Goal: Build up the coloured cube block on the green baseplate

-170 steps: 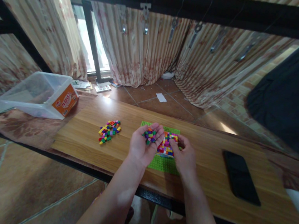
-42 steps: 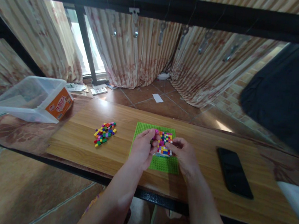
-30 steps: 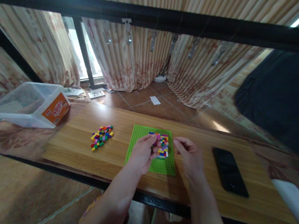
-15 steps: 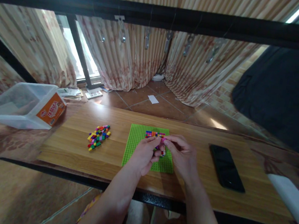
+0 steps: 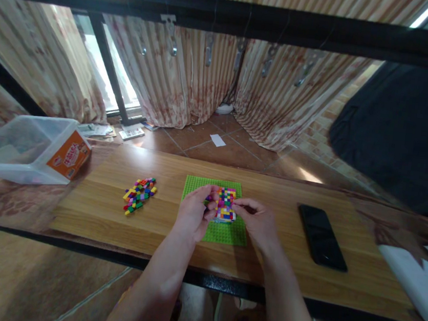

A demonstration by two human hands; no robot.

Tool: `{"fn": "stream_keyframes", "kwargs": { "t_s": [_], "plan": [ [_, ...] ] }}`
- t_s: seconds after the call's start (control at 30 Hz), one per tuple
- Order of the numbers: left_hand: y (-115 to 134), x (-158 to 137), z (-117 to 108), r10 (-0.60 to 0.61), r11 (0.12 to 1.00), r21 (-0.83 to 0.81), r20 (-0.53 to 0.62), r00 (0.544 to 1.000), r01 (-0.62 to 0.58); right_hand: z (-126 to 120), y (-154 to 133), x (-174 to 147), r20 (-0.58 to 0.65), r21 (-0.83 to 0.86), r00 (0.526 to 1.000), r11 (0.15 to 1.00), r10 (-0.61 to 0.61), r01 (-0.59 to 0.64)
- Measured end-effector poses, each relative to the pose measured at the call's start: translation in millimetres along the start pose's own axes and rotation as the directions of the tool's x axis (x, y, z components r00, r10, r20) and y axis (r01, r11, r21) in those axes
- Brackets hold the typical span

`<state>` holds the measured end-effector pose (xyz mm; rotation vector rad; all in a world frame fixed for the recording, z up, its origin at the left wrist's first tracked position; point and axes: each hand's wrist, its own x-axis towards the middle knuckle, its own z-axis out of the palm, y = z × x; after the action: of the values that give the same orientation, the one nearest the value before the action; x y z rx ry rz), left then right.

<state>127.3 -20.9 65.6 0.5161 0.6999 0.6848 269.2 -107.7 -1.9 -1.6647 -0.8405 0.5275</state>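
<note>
A block of many-coloured toy bricks [image 5: 227, 198] stands on a green studded baseplate [image 5: 224, 235]. My left hand [image 5: 192, 212] is at the block's left side, its fingers curled toward the thumb. A bit of purple shows among those fingers, but I cannot make out what it is. From the right, my right hand [image 5: 259, 223] reaches the block's edge with thumb and forefinger pinched together. A small pinkish brick seems to be at those fingertips, partly hidden. Left of the baseplate, a pile of loose toy bricks [image 5: 139, 195] lies on the wooden table [image 5: 93, 203].
A black phone [image 5: 322, 237] lies on the table to the right. Beyond the left end is a clear plastic bin [image 5: 26, 147] with an orange label. White papers [image 5: 408, 283] are at the far right. A dark bar [image 5: 231, 13] crosses above the far side.
My hands have moved apart, the left one shifting left, so more of the brick block shows. My right hand's pinch stays near the block's right edge. The view has shifted slightly.
</note>
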Motion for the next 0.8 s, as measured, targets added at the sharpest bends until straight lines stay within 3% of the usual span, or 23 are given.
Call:
{"fn": "stream_keyframes", "kwargs": {
  "t_s": [0.2,0.5,0.8],
  "plan": [
    [-1,0,0,-0.005,1.000,-0.017,-0.006,1.000,0.005,6,3,4,-0.052,0.047,0.999,0.999,-0.002,0.004],
    [-4,0,0,-0.006,0.999,-0.044,-0.007,1.000,0.006,13,-7,6,-0.004,0.384,0.972,0.898,0.233,-0.214],
    [-3,-2,2,-0.052,0.995,-0.091,-0.001,0.999,0.051,13,-5,7,0.044,0.429,0.959,0.861,0.281,-0.272]
  ]
}}
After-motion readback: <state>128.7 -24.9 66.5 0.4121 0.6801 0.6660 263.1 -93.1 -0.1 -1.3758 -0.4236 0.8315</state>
